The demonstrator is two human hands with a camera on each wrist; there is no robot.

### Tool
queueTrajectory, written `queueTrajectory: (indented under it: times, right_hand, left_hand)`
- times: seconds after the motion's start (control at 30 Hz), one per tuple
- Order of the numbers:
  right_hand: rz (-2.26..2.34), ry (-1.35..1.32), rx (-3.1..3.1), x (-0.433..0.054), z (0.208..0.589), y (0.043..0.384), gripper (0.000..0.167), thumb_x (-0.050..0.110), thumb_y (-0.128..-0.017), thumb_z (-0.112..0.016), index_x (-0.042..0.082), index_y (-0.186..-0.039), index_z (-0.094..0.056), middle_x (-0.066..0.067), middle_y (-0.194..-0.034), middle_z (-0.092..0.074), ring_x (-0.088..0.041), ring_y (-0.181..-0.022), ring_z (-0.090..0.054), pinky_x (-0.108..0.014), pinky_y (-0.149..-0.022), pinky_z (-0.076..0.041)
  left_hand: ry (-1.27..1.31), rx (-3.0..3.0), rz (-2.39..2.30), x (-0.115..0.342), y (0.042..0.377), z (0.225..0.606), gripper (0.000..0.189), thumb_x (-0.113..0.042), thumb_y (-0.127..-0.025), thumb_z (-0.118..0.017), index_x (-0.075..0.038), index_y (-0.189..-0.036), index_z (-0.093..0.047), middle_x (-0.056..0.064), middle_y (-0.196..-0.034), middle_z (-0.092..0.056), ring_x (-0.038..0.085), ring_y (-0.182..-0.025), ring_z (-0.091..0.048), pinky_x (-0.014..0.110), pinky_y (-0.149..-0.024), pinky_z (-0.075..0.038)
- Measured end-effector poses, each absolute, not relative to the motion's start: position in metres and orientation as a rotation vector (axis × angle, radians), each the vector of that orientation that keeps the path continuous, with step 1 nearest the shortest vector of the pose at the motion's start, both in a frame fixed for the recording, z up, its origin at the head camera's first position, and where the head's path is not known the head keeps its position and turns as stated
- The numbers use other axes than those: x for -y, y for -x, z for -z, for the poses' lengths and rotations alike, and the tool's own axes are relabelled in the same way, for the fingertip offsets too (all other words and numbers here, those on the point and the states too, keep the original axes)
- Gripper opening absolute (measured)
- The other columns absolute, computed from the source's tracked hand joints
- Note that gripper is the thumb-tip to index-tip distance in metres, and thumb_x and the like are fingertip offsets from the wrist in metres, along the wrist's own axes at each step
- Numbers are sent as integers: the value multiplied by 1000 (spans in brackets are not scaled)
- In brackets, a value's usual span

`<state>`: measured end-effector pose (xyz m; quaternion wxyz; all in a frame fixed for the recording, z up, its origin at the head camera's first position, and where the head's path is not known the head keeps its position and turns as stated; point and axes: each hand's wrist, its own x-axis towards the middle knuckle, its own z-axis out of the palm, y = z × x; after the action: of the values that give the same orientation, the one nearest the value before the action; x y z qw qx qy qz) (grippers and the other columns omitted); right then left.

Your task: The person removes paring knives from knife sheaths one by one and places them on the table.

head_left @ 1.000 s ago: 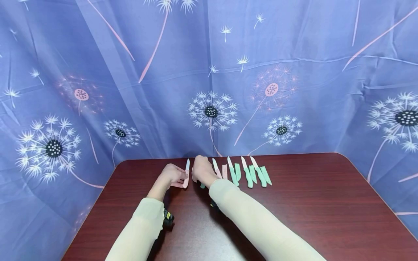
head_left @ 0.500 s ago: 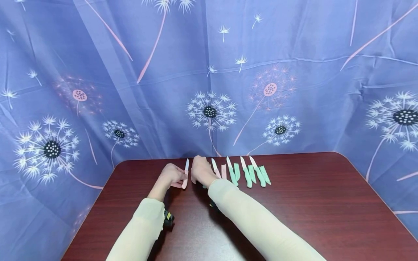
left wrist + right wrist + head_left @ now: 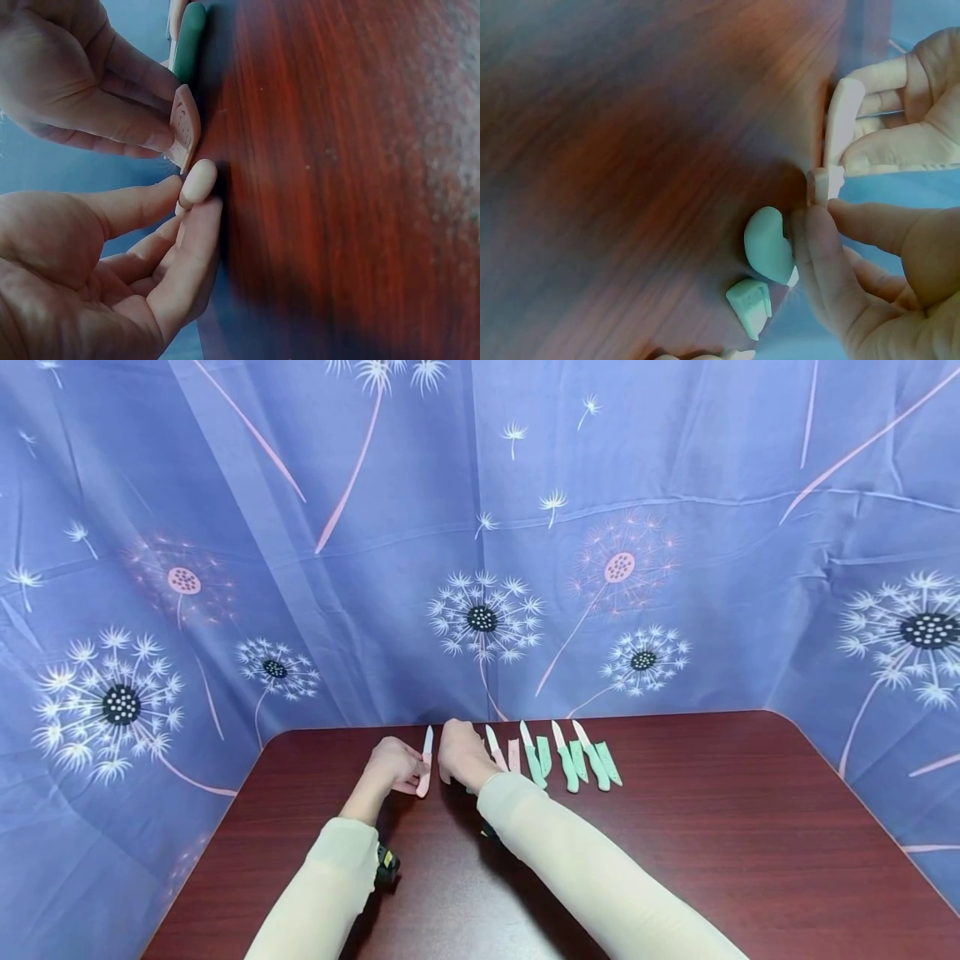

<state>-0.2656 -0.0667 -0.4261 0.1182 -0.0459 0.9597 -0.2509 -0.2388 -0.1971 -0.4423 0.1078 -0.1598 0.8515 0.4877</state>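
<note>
My left hand [image 3: 393,764] pinches the pink handle of a small knife [image 3: 425,770] between thumb and fingers; its pale blade points to the back edge. Close to its right, my right hand [image 3: 463,756] pinches a pink knife sheath, hidden under the hand in the head view. The left wrist view shows that sheath [image 3: 186,127] standing on edge beside the rounded end of the pink handle [image 3: 199,181]. Just right of the right hand lies a knife with a green handle [image 3: 767,244], next to a green sheath [image 3: 750,306].
Rightward along the row lie another pink knife [image 3: 495,747] with a pink sheath [image 3: 513,756], then several green knives [image 3: 566,764] with green sheaths [image 3: 608,763]. The dark red wooden table [image 3: 712,827] ends at a blue dandelion-print curtain [image 3: 375,568] behind.
The pink knife has slid very slightly toward the near side in the left hand. The right hand stays nearly still, and the other knives and sheaths have not moved.
</note>
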Motion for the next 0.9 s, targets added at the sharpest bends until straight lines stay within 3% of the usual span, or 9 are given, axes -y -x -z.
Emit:
queueTrajectory:
  times: [0.27, 0.43, 0.53, 0.73, 0.9]
  right_hand:
    - [802, 137, -2790, 66, 430, 266, 36, -11, -53, -99, -1, -72, -70, -15, -71, -67, -28, -53, -65, -40, -40, -54]
    - [881, 191, -2783, 62, 440, 271, 15, 0, -81, -82, 1, -71, -71, -10, -65, -67, -24, -54, -68, -34, -47, -55]
    - [936, 212, -2781, 56, 436, 269, 30, 18, -97, -69, 3, -72, -67, -7, -62, -66, -20, -54, -67, -31, -52, -55]
    - [1152, 203, -2717, 41, 424, 260, 51, 41, -106, -62, 3, -74, -71, -9, -64, -68, -22, -58, -70, -32, -65, -58]
    - [1455, 130, -2483, 26, 421, 256, 52, 44, -107, -61, -5, -96, -75, -19, -80, -76, -33, -74, -79, -41, -75, -64]
  left_hand:
    - [469, -2525, -1435, 199, 240, 442, 17, 3, -93, -72, 10, -109, -74, 19, -88, -72, 23, -70, -73, 36, -64, -65]
    - [474, -2479, -1520, 201, 237, 440, 29, -13, -101, -68, 13, -115, -69, 23, -94, -73, 24, -71, -73, 38, -64, -65]
    - [477, -2421, -1587, 202, 236, 439, 41, -24, -106, -63, 14, -121, -65, 27, -97, -72, 24, -69, -71, 38, -64, -64]
    - [485, -2323, -1672, 208, 233, 441, 63, -42, -110, -54, 17, -133, -61, 31, -108, -70, 23, -70, -70, 37, -64, -64]
    - [496, -2302, -1712, 214, 229, 444, 65, -45, -110, -55, 15, -134, -61, 29, -111, -69, 23, -72, -70, 37, -66, -64]
